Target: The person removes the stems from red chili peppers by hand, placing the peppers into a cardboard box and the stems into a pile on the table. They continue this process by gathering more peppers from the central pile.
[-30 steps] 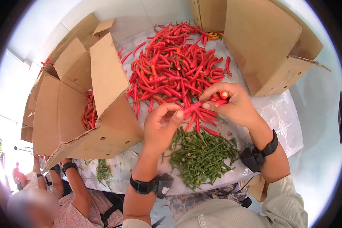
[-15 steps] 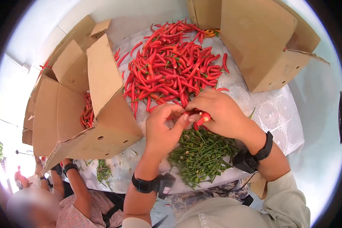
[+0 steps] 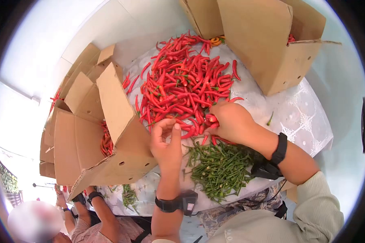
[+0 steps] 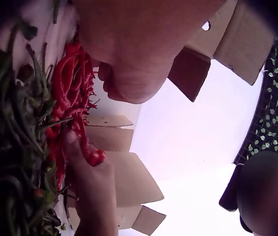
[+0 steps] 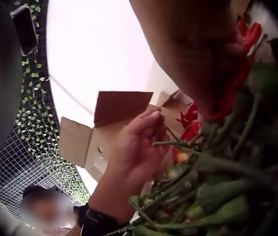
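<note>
A heap of red chilies (image 3: 182, 81) covers the middle of the table. My right hand (image 3: 235, 121) grips several red chilies (image 3: 210, 118) at the heap's near edge, its back towards the head camera. In the left wrist view, one chili (image 4: 95, 156) sticks out beside the right thumb. Just left of it, my left hand (image 3: 167, 146) is raised with its fingers loosely curled and thumb up, holding nothing visible. Nearer my body lies a pile of green chili stems (image 3: 221, 170), with the right wrist over its right side.
An open cardboard box (image 3: 89, 150) with red chilies inside stands at left, close to my left hand. Another box (image 3: 259, 44) stands at the back right. A loose stem (image 3: 270, 118) lies on the white patterned tablecloth (image 3: 308, 121). Another person (image 3: 109, 218) sits at lower left.
Both hands first held one chili between them, then came close together. Now the left hand has let go and drawn apart, while the right hand keeps chilies in its grip. The head view has shifted.
</note>
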### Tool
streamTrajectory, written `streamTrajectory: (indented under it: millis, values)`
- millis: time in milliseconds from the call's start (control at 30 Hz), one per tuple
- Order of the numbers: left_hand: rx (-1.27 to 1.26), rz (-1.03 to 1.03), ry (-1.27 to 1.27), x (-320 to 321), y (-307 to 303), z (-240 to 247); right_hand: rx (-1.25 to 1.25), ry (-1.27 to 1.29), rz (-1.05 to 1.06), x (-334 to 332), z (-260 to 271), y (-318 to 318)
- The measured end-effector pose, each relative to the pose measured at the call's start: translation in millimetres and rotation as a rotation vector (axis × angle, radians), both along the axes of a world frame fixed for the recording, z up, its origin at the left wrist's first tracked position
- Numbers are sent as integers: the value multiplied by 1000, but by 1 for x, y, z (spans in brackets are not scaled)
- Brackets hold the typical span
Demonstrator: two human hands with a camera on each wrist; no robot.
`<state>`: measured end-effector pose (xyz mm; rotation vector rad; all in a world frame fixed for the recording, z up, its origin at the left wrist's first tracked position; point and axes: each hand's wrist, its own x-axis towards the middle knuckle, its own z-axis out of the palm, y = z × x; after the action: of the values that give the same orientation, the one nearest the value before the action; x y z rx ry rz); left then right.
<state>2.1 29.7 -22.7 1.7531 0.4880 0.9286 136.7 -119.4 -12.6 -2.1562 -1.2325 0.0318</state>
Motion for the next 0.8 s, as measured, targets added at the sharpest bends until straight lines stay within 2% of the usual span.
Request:
streamTrajectory:
  millis: [33,133,267,367,433,567,600,700,800]
  values:
    - [-7,-11,5,0,-1,1,19,-59,14,-1,-3,0]
    - [-12,-39,26,-1,-4,3,189,113,17,6,-1,-5]
    - [27,-66,46,1,-4,-3,346,467,-53,20,7,-11]
    - [1,-78,30,2,-5,-2,200,373,-4,19,25,-22]
    - [-23,-78,26,1,-7,0,25,312,117,16,32,-29]
    - [-24,-108,63,-1,-10,5,-247,79,214,5,15,-28]
    - [-16,-125,74,0,-11,6,-292,171,216,4,14,-25]
    - [-26,-191,43,0,-14,4,-163,129,224,7,15,-25]
    - [-73,-242,24,0,-17,4,-30,624,109,12,34,-22]
